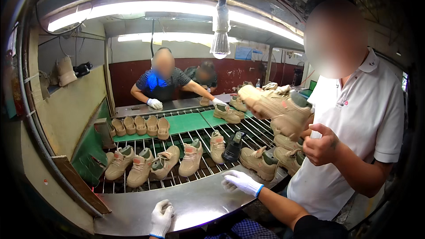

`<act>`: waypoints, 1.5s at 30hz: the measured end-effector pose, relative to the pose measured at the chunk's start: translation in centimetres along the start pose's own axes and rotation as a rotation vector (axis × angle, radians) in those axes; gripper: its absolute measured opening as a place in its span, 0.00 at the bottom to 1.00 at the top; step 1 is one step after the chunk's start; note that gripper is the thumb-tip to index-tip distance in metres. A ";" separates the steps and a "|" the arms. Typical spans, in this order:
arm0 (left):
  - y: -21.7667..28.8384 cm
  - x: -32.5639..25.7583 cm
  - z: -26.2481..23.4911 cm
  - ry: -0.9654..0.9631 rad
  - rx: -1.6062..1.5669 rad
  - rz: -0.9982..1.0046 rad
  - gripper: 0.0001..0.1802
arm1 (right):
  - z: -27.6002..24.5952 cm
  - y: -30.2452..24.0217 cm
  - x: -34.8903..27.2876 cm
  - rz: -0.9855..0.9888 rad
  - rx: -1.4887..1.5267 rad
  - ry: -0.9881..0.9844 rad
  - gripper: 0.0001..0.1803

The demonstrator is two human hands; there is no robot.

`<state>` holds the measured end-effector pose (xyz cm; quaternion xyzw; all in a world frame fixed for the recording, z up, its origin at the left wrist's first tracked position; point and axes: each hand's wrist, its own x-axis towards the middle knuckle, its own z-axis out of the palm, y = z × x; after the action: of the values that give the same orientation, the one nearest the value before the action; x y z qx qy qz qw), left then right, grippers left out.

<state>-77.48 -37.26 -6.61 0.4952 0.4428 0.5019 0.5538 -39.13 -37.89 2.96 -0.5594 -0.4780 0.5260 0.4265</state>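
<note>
Conveyor: I see a long roller rack (pixel 186 137) with green mats (pixel 188 123), running away from me under strip lights.
Metal ledge: a curved steel shelf (pixel 195 203) edges the rack on my side; both my gloved hands are on it.
Co-worker at right: a person in a white polo (pixel 367 119) stands close, holding up a tan shoe (pixel 279 106).
Workers at far end: two people lean over the belt, one white-gloved hand (pixel 155 103) flat on it.
Shoes: tan boots (pixel 152 161) stand in a row on the rollers, one black shoe (pixel 233 147) among them, just beyond the ledge.
Right hand: my right hand (pixel 241 181) lies open on the ledge's edge, grasping nothing, nearest a tan boot (pixel 259 161).
Left hand: my left hand (pixel 161 217) rests loosely curled on the steel, empty.
</note>
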 end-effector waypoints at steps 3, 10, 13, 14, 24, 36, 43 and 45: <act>-0.8 0.9 -0.3 -0.035 0.020 0.026 0.22 | -0.2 -1.0 0.7 -0.013 -0.068 -0.019 0.23; 0.9 2.8 -1.4 -0.062 0.159 0.006 0.25 | -2.3 -7.3 6.1 -0.213 -0.382 0.139 0.22; 2.6 5.1 -1.0 -0.164 0.406 0.124 0.30 | -7.4 -10.5 10.0 -0.186 -0.463 0.267 0.22; 4.7 6.0 -0.8 -0.163 0.477 0.163 0.29 | -9.1 -10.4 12.8 -0.165 -0.528 0.317 0.23; 13.2 32.3 2.8 -0.070 0.930 0.511 0.26 | -17.5 -11.2 34.9 -0.159 -1.210 0.107 0.30; 11.9 44.8 8.0 0.009 0.997 0.828 0.40 | -32.1 -5.0 38.6 0.194 -0.824 0.416 0.22; 6.2 55.2 10.5 -0.421 1.495 0.570 0.50 | -40.6 1.0 32.6 0.384 -1.302 0.486 0.27; 3.5 57.3 9.2 -0.463 1.530 0.590 0.53 | -40.2 -2.6 31.5 0.427 -1.445 0.624 0.35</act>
<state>-62.85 18.83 -1.71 0.9184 0.3886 0.0742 -0.0101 0.40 -5.45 3.11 -0.8963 -0.4414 -0.0224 -0.0355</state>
